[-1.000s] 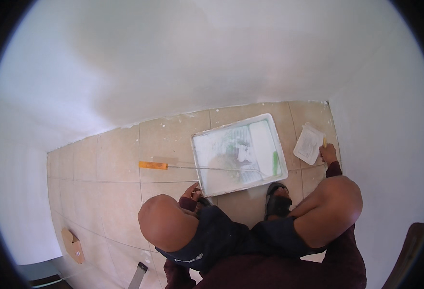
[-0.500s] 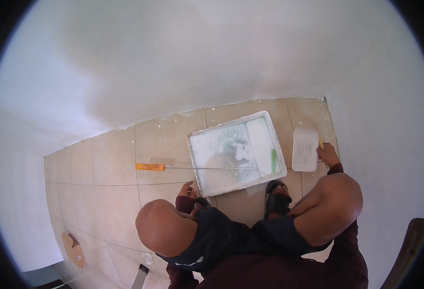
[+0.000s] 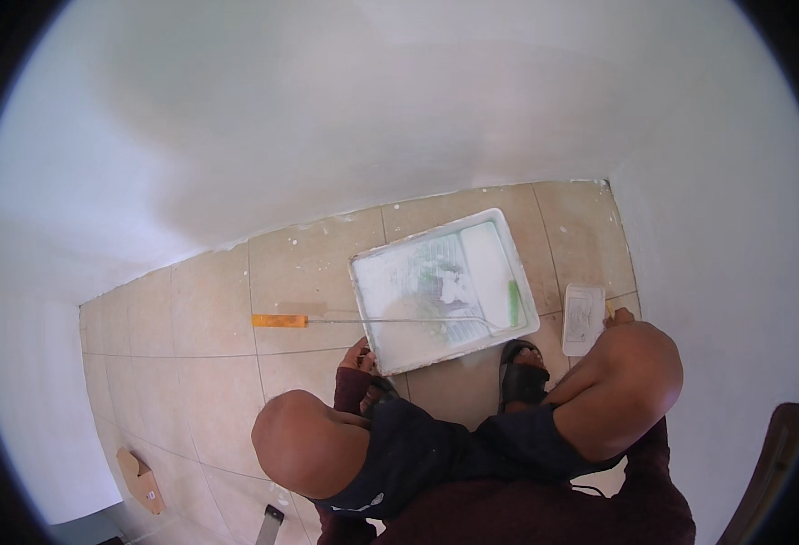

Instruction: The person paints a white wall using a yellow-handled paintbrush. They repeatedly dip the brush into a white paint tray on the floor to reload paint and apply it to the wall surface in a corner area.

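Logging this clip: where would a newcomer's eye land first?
Probably on the large, paint-streaked white tray near the middle of the picture. Next come the roller's orange handle, jutting past the tray's left side, and the small whitish tub at the right hand.

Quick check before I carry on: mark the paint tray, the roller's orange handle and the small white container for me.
Paint tray (image 3: pixel 516 263): head view, on its right rim.
Orange handle (image 3: pixel 279 321): head view, on the middle of the grip.
White container (image 3: pixel 579 349): head view, on its lower edge.
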Motion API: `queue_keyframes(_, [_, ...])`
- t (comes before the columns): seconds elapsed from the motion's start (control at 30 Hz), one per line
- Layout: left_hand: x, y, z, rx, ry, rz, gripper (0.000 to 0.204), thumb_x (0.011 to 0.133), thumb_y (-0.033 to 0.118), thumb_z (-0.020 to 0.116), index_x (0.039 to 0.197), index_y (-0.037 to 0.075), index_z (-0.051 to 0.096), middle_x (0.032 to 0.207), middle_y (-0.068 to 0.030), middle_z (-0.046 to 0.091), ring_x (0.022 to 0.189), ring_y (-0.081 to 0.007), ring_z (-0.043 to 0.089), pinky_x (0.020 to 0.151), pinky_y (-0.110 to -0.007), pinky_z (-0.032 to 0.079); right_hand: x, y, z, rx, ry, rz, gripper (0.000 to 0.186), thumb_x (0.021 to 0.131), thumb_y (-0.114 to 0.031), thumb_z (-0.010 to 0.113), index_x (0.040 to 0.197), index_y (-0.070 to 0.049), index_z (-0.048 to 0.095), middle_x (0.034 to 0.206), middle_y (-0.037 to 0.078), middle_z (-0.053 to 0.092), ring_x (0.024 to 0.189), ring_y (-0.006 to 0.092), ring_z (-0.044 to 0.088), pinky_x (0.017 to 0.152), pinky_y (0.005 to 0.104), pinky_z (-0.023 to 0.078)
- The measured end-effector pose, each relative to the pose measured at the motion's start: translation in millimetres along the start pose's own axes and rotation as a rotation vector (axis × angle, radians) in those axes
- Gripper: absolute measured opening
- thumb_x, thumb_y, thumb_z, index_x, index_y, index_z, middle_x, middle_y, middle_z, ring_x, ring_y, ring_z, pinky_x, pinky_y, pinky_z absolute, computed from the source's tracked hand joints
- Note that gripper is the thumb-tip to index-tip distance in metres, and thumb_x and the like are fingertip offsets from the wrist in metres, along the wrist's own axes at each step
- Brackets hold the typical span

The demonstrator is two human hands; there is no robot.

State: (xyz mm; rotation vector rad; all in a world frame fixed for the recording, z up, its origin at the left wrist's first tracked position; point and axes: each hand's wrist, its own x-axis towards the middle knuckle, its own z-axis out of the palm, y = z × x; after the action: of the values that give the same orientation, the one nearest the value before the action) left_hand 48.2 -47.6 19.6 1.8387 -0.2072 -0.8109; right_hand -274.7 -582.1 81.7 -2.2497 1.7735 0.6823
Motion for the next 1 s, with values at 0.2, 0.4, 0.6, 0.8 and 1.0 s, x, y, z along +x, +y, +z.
queue_keyframes(0.2, [-2, 4, -2, -0.058, -0.016, 0.036, 0.053, 0.092, 0.011, 0.058, 0.143, 0.012, 0.044, 0.101, -0.0087, 0.062, 0.085, -0.0152, 0.059, 0.073, -0.030, 0.051, -55, -43, -77, 0.558, -0.037, -0.167, 0.026, 0.091, -0.022, 0.060, 0.089, 0.004, 0.064, 0.079, 0.016, 0.067, 0.075, 0.0242, 0.067, 0.071, 0.0397, 0.051])
queue_keyframes(0.4, [3, 10, -7, 0.151, -0.016, 0.083, 0.054, 0.092, 0.013, 0.058, 0.144, 0.012, 0.042, 0.104, -0.0108, 0.062, 0.085, -0.0166, 0.060, 0.074, -0.031, 0.051, -125, -122, -148, 1.172, 0.263, -0.668, 0.028, 0.098, -0.027, 0.053, 0.090, -0.003, 0.065, 0.073, 0.001, 0.060, 0.061, 0.0124, 0.052, 0.062, 0.0283, 0.044])
queue_keyframes(0.6, [8, 13, -11, 0.218, -0.033, 0.081, 0.056, 0.092, 0.014, 0.058, 0.145, 0.011, 0.041, 0.105, -0.0116, 0.062, 0.085, -0.0174, 0.061, 0.074, -0.031, 0.051, -157, -184, -159, 1.009, 0.005, -0.716, 0.037, 0.099, -0.036, 0.052, 0.097, -0.002, 0.066, 0.072, -0.001, 0.059, 0.059, 0.0071, 0.052, 0.053, 0.0222, 0.043])
queue_keyframes(0.8, [0, 10, -3, 0.190, 0.037, 0.086, 0.058, 0.092, 0.013, 0.058, 0.146, 0.011, 0.038, 0.102, -0.0114, 0.061, 0.083, -0.0177, 0.060, 0.074, -0.030, 0.051, -146, -245, -105, 0.852, -0.191, -0.800, 0.037, 0.090, -0.036, 0.062, 0.093, 0.000, 0.068, 0.066, 0.005, 0.062, 0.055, 0.0128, 0.060, 0.053, 0.0284, 0.049])
queue_keyframes(1.0, [-12, -21, 5, 0.040, 0.179, 0.148, 0.054, 0.093, 0.016, 0.057, 0.143, 0.009, 0.038, 0.093, -0.0088, 0.057, 0.071, -0.0152, 0.059, 0.067, -0.029, 0.051, -139, -279, -51, 0.718, -0.073, -1.040, 0.029, 0.086, -0.027, 0.063, 0.087, 0.001, 0.068, 0.074, 0.019, 0.067, 0.066, 0.0331, 0.065, 0.064, 0.0399, 0.051])
